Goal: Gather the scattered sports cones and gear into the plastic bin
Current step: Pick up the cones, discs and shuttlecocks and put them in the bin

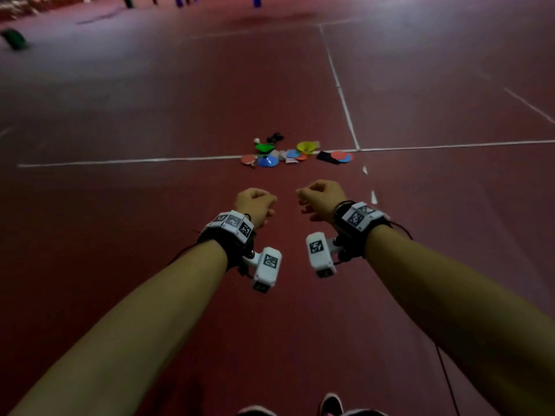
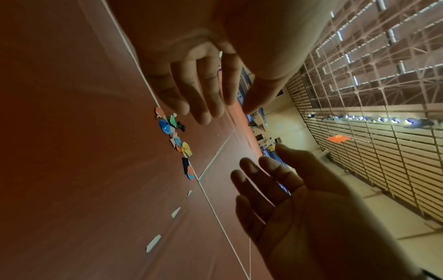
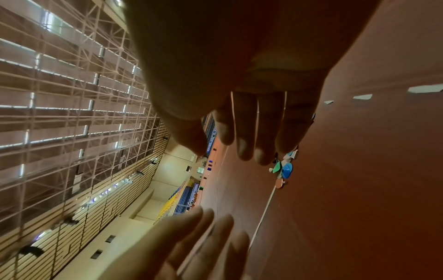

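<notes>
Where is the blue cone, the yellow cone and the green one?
blue cone (image 1: 267, 161), head view, on its sloping side.
yellow cone (image 1: 307, 147), head view, on its wide rim.
green cone (image 1: 263, 148), head view, on its top face.

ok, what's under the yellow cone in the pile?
The yellow cone lies on the red floor by the white line, a pale flat piece poking out behind it. Anything beneath is covered.

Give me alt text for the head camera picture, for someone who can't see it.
Two bare forearms reach forward over a dark red sports floor, the left hand and right hand loosely curled and holding nothing. Ahead, small coloured cones and gear lie clustered on a white court line. No bin is visible.
</notes>
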`<control>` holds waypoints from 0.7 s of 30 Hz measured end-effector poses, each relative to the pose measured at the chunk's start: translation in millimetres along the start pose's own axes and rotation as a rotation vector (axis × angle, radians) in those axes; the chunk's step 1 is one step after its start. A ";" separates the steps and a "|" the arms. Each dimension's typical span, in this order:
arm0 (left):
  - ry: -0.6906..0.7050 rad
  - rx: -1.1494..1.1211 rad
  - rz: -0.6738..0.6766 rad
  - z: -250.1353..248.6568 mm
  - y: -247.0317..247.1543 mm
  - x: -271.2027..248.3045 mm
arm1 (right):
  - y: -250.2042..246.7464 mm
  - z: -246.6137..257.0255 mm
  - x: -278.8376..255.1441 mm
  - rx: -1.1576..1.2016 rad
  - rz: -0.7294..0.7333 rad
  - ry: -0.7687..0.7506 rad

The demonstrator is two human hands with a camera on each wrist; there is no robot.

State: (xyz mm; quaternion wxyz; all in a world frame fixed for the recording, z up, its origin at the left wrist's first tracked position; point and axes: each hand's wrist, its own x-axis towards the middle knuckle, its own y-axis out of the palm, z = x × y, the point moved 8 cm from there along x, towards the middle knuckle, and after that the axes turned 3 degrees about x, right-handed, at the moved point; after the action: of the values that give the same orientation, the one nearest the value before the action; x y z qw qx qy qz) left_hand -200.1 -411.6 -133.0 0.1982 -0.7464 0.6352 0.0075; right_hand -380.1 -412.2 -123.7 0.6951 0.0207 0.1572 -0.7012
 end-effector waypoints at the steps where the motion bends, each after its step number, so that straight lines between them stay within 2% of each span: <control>1: -0.011 -0.013 -0.004 -2.7 2.7 12.8 | -3.5 5.5 15.7 0.026 -0.002 0.010; 3: -0.017 -0.022 -0.018 -13.9 9.4 51.7 | -5.6 19.9 58.3 0.080 0.016 0.017; 8: -0.029 -0.016 -0.017 -28.7 31.7 157.1 | -2.1 31.6 163.3 0.047 0.028 0.022; 12: 0.015 0.003 0.009 -49.3 52.5 259.2 | -2.4 48.1 256.6 0.021 0.003 0.001; 21: 0.010 -0.019 0.120 -134.2 88.2 480.6 | -15.8 109.5 461.7 0.013 -0.096 0.032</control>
State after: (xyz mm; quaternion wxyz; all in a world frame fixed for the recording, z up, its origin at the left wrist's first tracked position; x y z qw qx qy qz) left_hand -223.6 -917.0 -161.1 0.1871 -0.7090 0.6796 0.0218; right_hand -390.0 -886.8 -130.9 0.6578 0.0286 0.1644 -0.7345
